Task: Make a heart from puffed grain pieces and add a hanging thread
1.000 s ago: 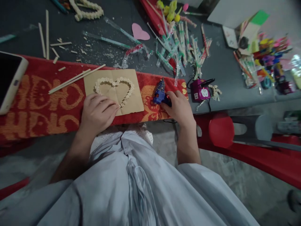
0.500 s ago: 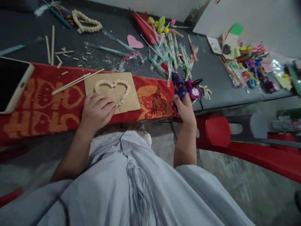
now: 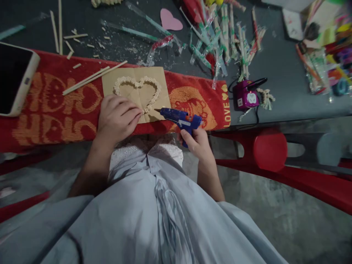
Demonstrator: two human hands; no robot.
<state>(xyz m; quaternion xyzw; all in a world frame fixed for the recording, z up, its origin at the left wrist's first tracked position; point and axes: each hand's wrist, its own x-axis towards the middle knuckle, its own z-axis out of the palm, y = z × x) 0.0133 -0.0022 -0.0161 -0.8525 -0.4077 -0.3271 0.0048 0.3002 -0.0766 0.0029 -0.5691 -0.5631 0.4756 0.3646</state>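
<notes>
My right hand [image 3: 194, 141] is wrapped round the blue glue gun [image 3: 180, 118], nozzle pointing left, near the bottom of the cream heart outline [image 3: 158, 88]! My left hand [image 3: 117, 118] covers its lower left, fingers bunched; pinching it or not, I can't tell. Brown paper [image 3: 165, 88] lies beneath, on the red towel [image 3: 220, 99].

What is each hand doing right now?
Left hand: fingers curled over the bumpy cream heart-shaped outline; grip unclear.
Right hand: closed, holding the blue plastic glue gun.
</notes>
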